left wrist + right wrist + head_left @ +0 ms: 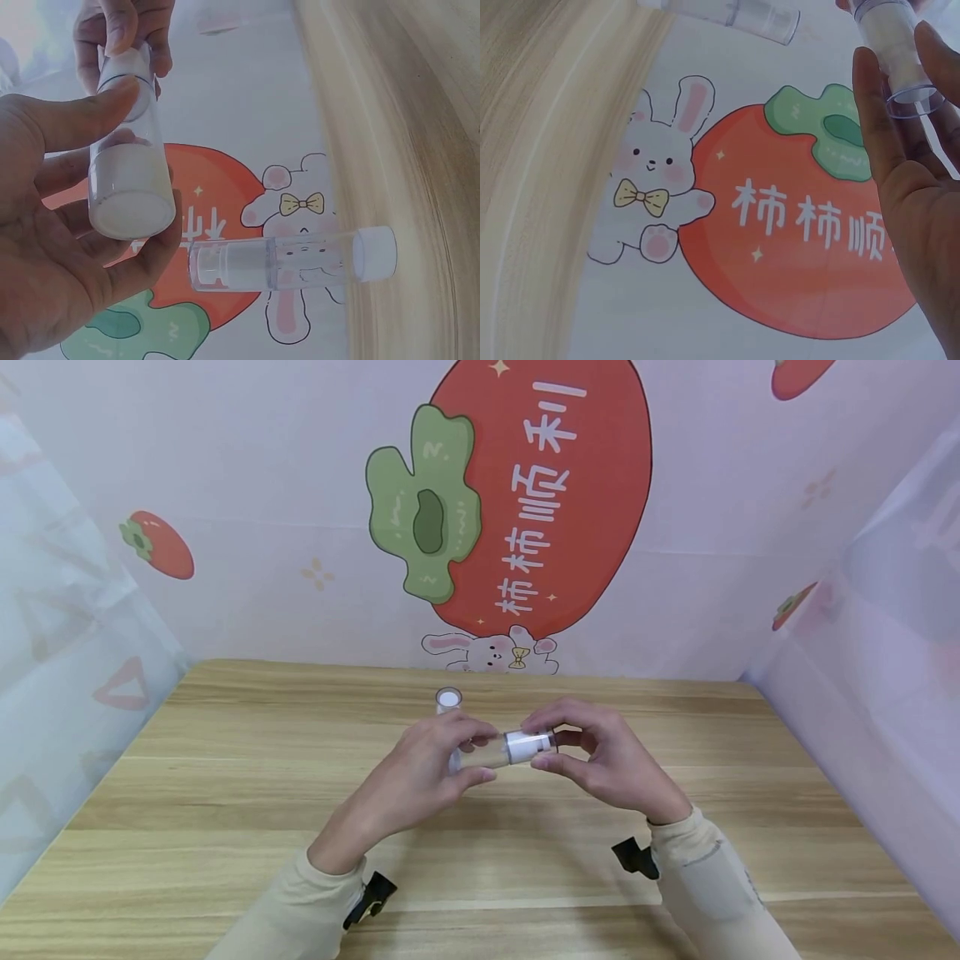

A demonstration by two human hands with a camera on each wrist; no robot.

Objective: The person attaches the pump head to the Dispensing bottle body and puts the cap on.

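Note:
A clear pump bottle (pixel 483 755) with a white base inside is held in the air, lying nearly level and tilted a little. My left hand (pixel 423 772) grips its body, thumb on the near side and fingers around the far side, as the left wrist view shows. At the other end, my right hand (pixel 611 760) pinches the transparent cap (pixel 528 746) over the white pump head between thumb and fingers. The cap still sits against the bottle. A second, similar bottle (pixel 251 264) stands upright on the table just beyond my left hand, partly hidden by it in the head view.
The wood-grain table (pixel 225 827) runs back to a pale sheet (pixel 262 593) printed with a large persimmon, a rabbit and white characters. Similar sheets hang along the left and right sides. Black straps (pixel 371 897) show at both wrists.

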